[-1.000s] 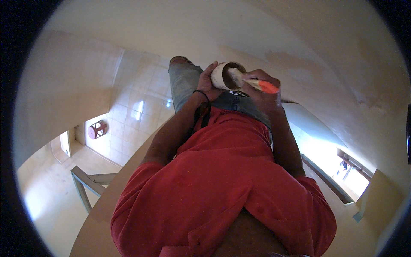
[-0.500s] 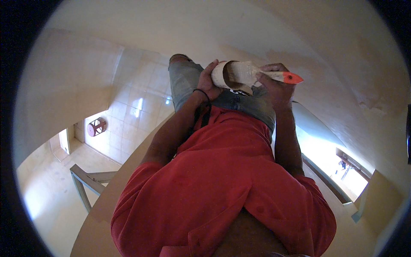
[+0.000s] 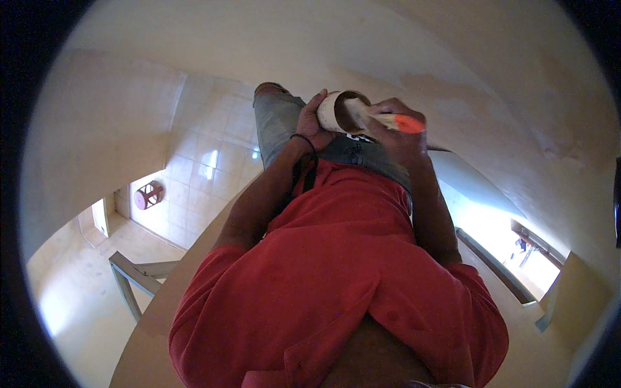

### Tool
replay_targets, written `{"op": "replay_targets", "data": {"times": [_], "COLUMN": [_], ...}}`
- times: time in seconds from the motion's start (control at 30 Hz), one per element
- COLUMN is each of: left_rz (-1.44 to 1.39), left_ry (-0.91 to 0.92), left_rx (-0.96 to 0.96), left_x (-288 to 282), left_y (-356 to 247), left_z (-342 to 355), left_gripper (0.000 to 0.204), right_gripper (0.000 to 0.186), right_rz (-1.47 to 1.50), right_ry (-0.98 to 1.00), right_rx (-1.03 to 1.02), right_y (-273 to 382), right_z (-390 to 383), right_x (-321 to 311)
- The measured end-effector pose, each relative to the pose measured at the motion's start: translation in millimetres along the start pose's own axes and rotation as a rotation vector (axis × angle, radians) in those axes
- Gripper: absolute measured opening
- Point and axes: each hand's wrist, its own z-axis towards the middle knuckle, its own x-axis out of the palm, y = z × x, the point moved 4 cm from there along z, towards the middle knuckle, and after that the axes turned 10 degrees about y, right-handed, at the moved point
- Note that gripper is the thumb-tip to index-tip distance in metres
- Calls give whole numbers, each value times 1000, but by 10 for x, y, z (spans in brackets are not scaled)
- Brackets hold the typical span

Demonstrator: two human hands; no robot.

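My left hand (image 3: pixel 313 127) is wrapped round the near side of a cream, round open-topped pot (image 3: pixel 329 114), its mouth tilted toward the right. In my right hand (image 3: pixel 399 143) is a paintbrush (image 3: pixel 409 123) with an orange-ended handle, gripped close to its head. The pale brush head reaches into the mouth of the pot, so its tip is hidden. What lies deep inside the pot is too dark to make out. The right hand and the handle are slightly blurred.
A wall (image 3: pixel 466 71) with darker patches rises close in front. Far below on the left, a reddish stool (image 3: pixel 149 194) stands on glossy floor tiles (image 3: pixel 194 152). A wooden frame (image 3: pixel 132 273) stands beside the brown surface (image 3: pixel 152 336) at lower left. A bright opening (image 3: pixel 495 242) lies at right.
My right hand has moved left with the paintbrush, and the brush head has gone further into the pot. My left hand keeps the pot in nearly the same place.
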Motion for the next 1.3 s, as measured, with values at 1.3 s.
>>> {"op": "replay_targets", "data": {"times": [1.3], "left_rz": [-18], "left_ry": [-12], "left_rx": [13], "left_x": [26], "left_y": [-39], "left_z": [-34], "left_gripper": [49], "right_gripper": [13], "right_rz": [1468], "right_ry": [-315], "right_rx": [205], "right_y": [-724], "right_z": [-203], "right_x": [171]}}
